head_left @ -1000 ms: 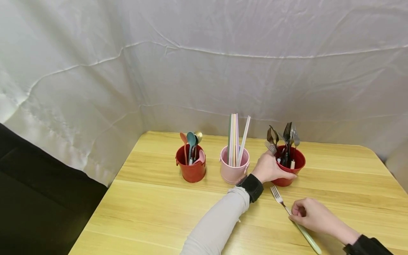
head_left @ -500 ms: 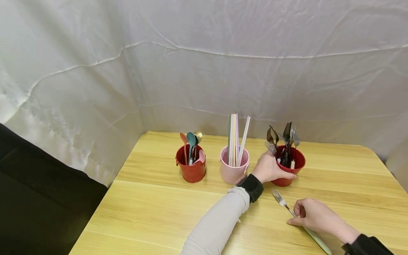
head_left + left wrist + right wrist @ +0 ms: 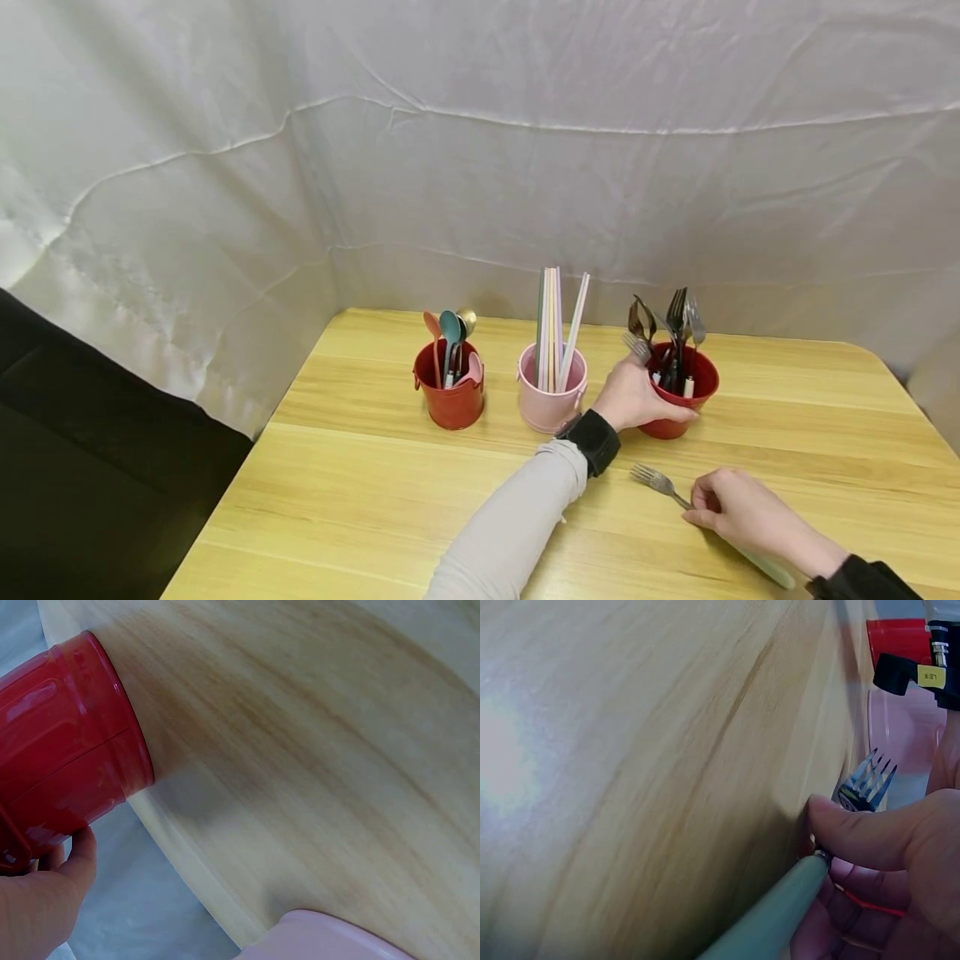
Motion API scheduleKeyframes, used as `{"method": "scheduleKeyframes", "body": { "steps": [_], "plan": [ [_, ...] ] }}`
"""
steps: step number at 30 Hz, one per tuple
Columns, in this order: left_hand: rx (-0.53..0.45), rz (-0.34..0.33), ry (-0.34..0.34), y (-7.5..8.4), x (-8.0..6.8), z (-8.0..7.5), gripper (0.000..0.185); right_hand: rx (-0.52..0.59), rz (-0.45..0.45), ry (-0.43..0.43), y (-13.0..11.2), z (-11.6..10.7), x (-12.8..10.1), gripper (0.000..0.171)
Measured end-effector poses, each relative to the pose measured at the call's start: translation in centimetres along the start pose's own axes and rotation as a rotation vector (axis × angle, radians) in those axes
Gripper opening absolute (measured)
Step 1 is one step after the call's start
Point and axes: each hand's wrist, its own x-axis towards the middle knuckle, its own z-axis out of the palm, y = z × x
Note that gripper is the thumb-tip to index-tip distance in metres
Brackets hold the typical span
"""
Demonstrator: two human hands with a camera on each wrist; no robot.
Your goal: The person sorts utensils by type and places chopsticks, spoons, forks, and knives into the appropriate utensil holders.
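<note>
My left hand [image 3: 637,398] grips the side of the right-hand red bucket [image 3: 666,430], which holds several forks [image 3: 677,312] standing with their tines up. In the left wrist view, fingers [image 3: 81,855] curl against this bucket's red wall. Between thumb and fingers, my right hand [image 3: 750,512] pinches a fork [image 3: 654,480] by the metal neck, low over the table in front of the bucket. Its tines point left and its pale green handle [image 3: 769,919] runs back under the hand. Most of the fork's middle is hidden by the hand.
Left of the held bucket stands a pink bucket [image 3: 542,408] with several chopsticks or straws [image 3: 551,329]. Farther left, another red bucket [image 3: 453,408] holds several spoons [image 3: 450,327]. A pale cloth [image 3: 480,200] hangs behind the wooden table [image 3: 360,483].
The fork has turned in my right hand: its tines have swung nearer to me and more leftward, and its handle end has shifted right. My left hand and the buckets have stayed put.
</note>
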Motion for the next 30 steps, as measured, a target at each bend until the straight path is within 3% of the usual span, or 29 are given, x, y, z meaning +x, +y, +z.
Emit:
{"method": "scheduleKeyframes", "body": {
  "steps": [5, 10, 16, 23, 30],
  "plan": [
    [0.005, 0.015, 0.002, -0.1, 0.0, 0.0, 0.084, 0.056, -0.071, -0.016, 0.5, -0.2, -0.2, 0.025],
    [0.03, 0.026, 0.005, -0.1, 0.2, 0.0, 0.084, 0.198, -0.138, -0.084, 1.3, -0.8, -0.4, 0.018],
    [-0.006, 0.015, 0.006, -0.1, 0.1, 0.0, 0.086, 0.341, -0.292, -0.084, 2.3, -1.3, -0.5, 0.011],
    [0.006, 0.027, 0.01, -0.1, 0.2, 0.0, 0.085, 0.426, -0.407, -0.011, 2.7, -2.0, -0.4, 0.014],
    [0.027, 0.029, 0.013, -0.1, 0.1, 0.0, 0.086, 0.384, -0.371, 0.155, 2.4, -3.2, -0.1, 0.014]
  ]
}}
